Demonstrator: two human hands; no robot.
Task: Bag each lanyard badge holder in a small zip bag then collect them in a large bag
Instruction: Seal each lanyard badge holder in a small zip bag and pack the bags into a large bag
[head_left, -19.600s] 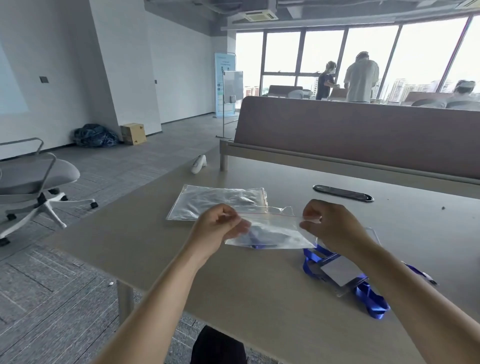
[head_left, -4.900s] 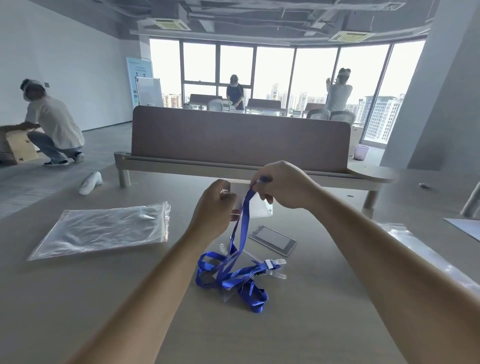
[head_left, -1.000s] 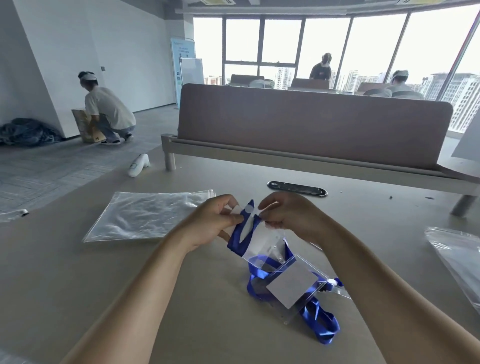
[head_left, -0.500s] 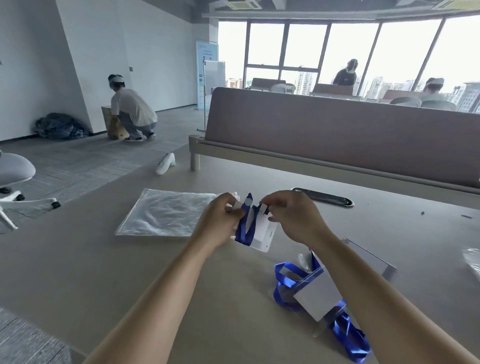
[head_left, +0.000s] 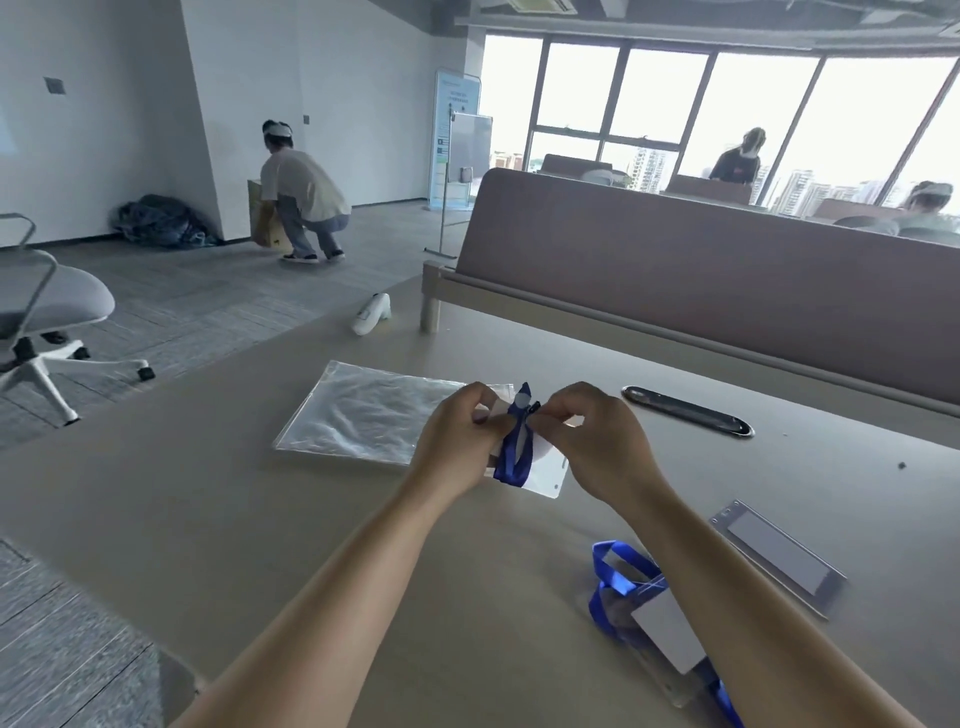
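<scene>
At the left the large bag (head_left: 363, 421) lies flat on the table (head_left: 260, 519), its zip edge turned toward the hands, probably so that finished packets can go in without a long reach; nothing shows through its film that I can make out, so I judge it empty or nearly so

Just to its right the left hand (head_left: 457, 452) has its fingers curled round the near edge of a badge holder (head_left: 545, 475), lifting it a little off the table and steadying it. A blue lanyard (head_left: 514, 457) is bunched in short loops across the holder's face, apparently gathered tight so the bundle will fit a small pouch. The right hand (head_left: 597, 447) pinches the top of those loops between thumb and fingertips, its other fingers loosely bent. Whether a small zip bag already surrounds the bundle I cannot tell

Further right and nearer the person, a second lanyard badge holder (head_left: 665, 634) lies partly under the right forearm, its ribbon loose and unbagged. Beyond it a bare holder (head_left: 779, 564) rests flat by itself, with no ribbon on it that I can see
</scene>
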